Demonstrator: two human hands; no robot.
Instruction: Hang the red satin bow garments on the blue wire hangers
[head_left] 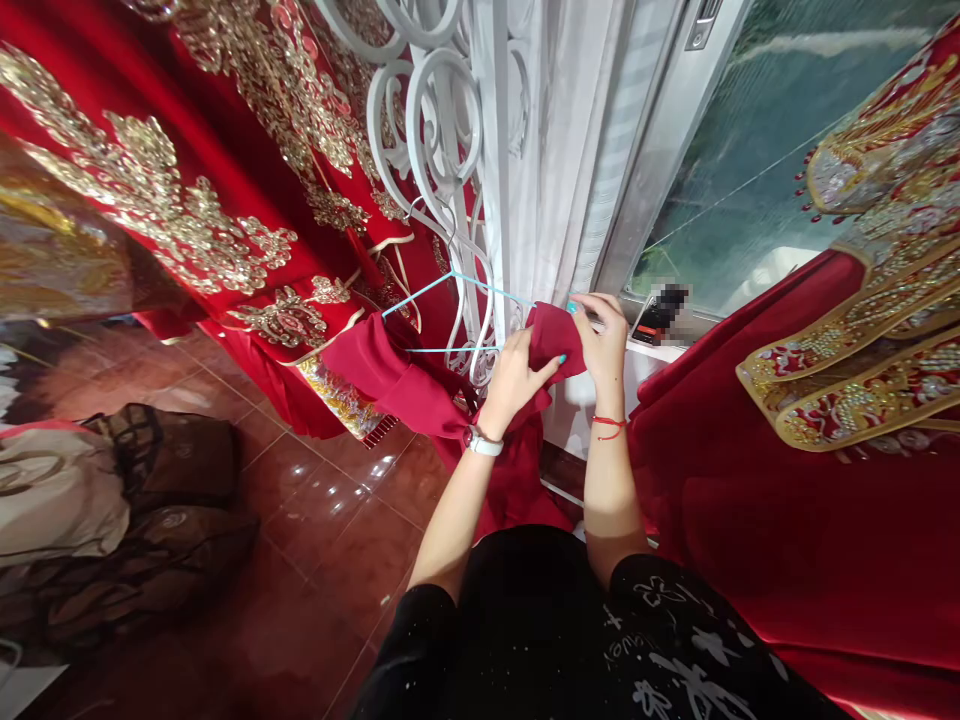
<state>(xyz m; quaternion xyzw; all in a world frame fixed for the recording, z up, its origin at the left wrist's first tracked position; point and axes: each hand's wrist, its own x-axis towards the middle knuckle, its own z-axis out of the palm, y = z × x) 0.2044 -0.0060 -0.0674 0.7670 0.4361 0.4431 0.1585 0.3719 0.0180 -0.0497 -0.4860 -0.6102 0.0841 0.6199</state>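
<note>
A plain dark red garment (pixel 427 398) hangs from a thin light blue hanger (pixel 417 296), whose hook is on the white scrollwork rack. My left hand (pixel 516 378) grips the garment near the hanger's right end, thumb stretched across the cloth and the other fingers partly hidden by it. Just to the right, my right hand (pixel 602 335) pinches the upper right edge of the same cloth between thumb and fingers. Below my hands the rest of the garment falls in folds toward the floor.
Red robes with gold beadwork (pixel 191 215) hang at the left. On the right hangs another red costume with beaded panels (pixel 840 400). A white scrollwork metal rack (pixel 450 115) stands ahead, beside a window (pixel 750 130). Bags (pixel 172 455) lie on the tiled floor (pixel 315 560).
</note>
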